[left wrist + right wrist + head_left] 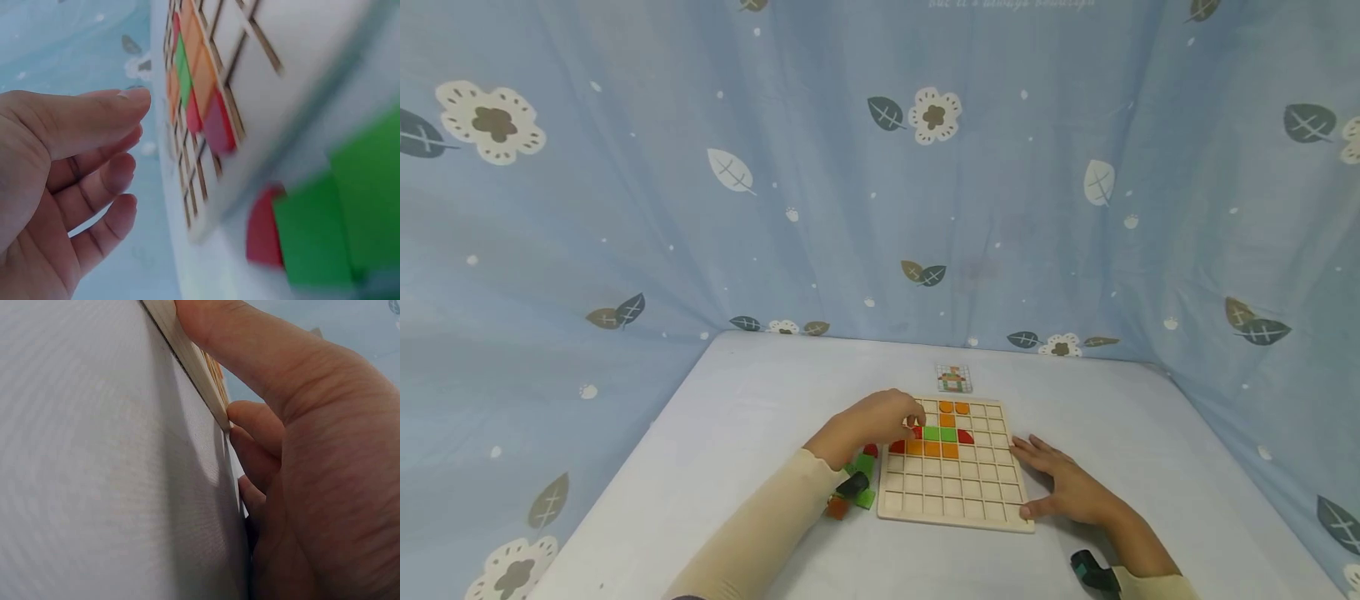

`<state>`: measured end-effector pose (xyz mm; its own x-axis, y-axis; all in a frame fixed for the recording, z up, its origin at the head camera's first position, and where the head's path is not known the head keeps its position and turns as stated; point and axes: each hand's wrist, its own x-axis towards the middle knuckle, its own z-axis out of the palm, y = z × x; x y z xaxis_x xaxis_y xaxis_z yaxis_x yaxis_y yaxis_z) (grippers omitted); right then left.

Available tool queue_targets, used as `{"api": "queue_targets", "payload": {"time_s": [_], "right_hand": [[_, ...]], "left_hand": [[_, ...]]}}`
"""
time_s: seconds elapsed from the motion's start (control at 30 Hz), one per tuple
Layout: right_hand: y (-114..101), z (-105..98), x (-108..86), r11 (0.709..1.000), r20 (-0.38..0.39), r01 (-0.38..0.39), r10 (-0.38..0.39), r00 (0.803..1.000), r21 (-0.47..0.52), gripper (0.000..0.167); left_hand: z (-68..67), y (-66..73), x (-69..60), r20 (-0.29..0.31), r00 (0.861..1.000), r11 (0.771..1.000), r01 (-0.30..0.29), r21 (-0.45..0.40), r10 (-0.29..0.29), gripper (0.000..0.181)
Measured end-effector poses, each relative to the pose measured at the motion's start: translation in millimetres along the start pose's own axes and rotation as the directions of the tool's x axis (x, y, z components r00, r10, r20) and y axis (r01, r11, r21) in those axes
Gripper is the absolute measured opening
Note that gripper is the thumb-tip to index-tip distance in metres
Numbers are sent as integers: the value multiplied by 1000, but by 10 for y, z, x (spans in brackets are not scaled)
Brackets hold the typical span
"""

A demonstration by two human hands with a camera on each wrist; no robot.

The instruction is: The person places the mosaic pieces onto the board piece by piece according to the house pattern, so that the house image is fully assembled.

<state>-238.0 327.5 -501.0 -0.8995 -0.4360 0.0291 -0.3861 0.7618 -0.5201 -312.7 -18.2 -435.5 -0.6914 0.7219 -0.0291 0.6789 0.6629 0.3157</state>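
Note:
A pale wooden grid board (925,504) lies on the table. Coloured tiles fill some cells: a row of orange squares (932,449), green squares (940,434) above it, rounded red tiles (965,437) at the sides, and rounded orange tiles (962,408) near the top. My left hand (883,417) hovers at the board's left side beside a red tile (917,432). In the left wrist view its thumb and fingers (115,172) bend loosely, with no tile visible between them. My right hand (1067,487) rests along the board's right edge, thumb (212,328) touching the rim.
Left of the board lies a pile of loose green tiles (865,465), with a red tile (871,450) and an orange one (837,507), partly hidden by my left wrist. A small pattern card (953,378) lies behind the board. A patterned curtain (820,208) hangs behind the table.

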Motion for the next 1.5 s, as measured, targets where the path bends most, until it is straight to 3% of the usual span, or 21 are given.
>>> {"api": "queue_targets", "payload": {"time_s": [0.4, 0.63, 0.77, 0.9, 1.13, 1.5], "right_hand": [[3, -6, -5, 1000, -4, -10, 10, 1000, -11, 104], [13, 5, -6, 1000, 3, 0, 0, 1000, 8, 103], [18, 1, -5, 1000, 1, 3, -3, 1000, 4, 103], [22, 6, -3, 1000, 4, -3, 3, 1000, 0, 104], [14, 6, 7, 1000, 10, -13, 13, 1000, 4, 104], [33, 22, 7, 1000, -3, -3, 3, 1000, -9, 106]], "left_hand": [[7, -298, -422, 24, 993, 994, 111, 6, -111, 14], [38, -399, -637, 93, 978, 979, 193, -71, -186, 31], [42, -442, -746, 89, 978, 978, 196, -64, -190, 35], [50, -463, -839, 98, 967, 967, 242, -75, -234, 43], [59, -450, -908, 95, 963, 963, 261, -69, -254, 42], [26, -537, -861, 48, 963, 963, 268, -40, -266, 27]]}}
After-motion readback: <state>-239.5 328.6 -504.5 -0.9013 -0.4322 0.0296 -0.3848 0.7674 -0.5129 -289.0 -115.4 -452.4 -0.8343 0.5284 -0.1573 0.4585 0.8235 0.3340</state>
